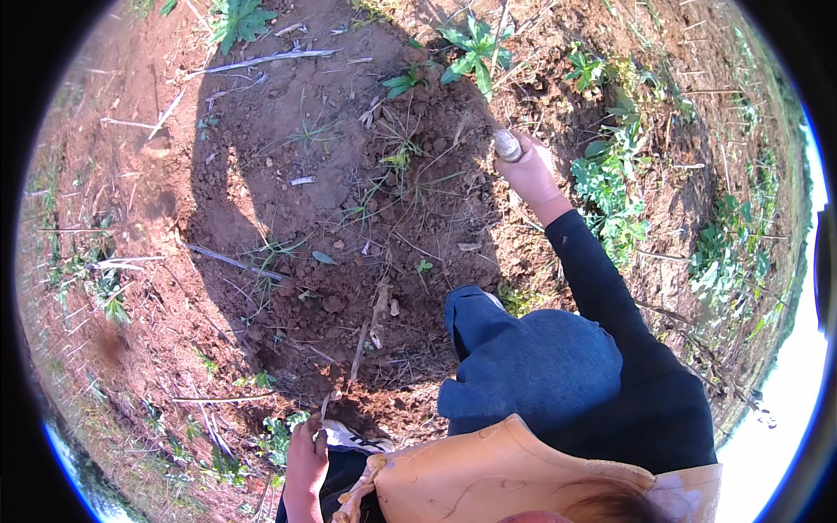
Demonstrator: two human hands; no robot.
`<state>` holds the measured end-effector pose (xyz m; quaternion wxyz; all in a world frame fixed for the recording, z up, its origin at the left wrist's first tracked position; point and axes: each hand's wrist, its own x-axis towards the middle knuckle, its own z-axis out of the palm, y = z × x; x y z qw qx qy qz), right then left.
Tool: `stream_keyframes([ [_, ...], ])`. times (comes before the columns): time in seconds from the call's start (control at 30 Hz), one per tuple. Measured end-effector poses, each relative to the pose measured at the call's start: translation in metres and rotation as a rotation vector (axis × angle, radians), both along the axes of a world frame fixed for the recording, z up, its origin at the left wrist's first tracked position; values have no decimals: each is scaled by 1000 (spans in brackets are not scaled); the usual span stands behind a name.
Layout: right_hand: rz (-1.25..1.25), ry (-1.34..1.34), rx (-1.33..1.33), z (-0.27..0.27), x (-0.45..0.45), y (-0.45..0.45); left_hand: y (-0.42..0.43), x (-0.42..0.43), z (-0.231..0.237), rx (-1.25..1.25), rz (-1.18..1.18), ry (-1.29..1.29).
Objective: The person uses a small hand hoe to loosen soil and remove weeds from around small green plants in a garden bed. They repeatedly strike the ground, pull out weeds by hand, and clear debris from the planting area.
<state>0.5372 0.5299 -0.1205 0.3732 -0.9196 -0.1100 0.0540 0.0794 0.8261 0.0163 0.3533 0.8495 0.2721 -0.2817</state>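
My right hand (531, 168), on an outstretched arm in a dark sleeve, grips a pale, rounded handle (507, 146) seen end-on. The rest of that tool is hard to make out against the soil. Low in the view, my left hand (308, 451) pinches a thin stalk (325, 406) beside a white and dark shoe (350, 437). Reddish-brown soil (333, 304) with loose clods lies between the hands. A dry stem (379, 307) rests on it.
Leafy green weeds (608, 189) grow beyond my right arm, with another plant (477, 52) ahead of that hand. Dry stalks (261, 61) lie scattered over the ground. My knee in blue cloth (536, 366) and a tan apron (490, 471) fill the lower right.
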Motion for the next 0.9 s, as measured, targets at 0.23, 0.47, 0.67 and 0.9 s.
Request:
stream_keyframes([
  [0.23,-269,104,-223,30,-15,8,0,7,-2,-13,-29,115],
  [0.47,-31,16,-252,53,-6,38,4,5,-2,-40,35,132],
  [0.67,0,148,-346,36,25,59,0,-4,-6,-66,56,167],
  [0.9,25,5,-472,-6,52,33,-7,-11,-2,-69,48,114],
])
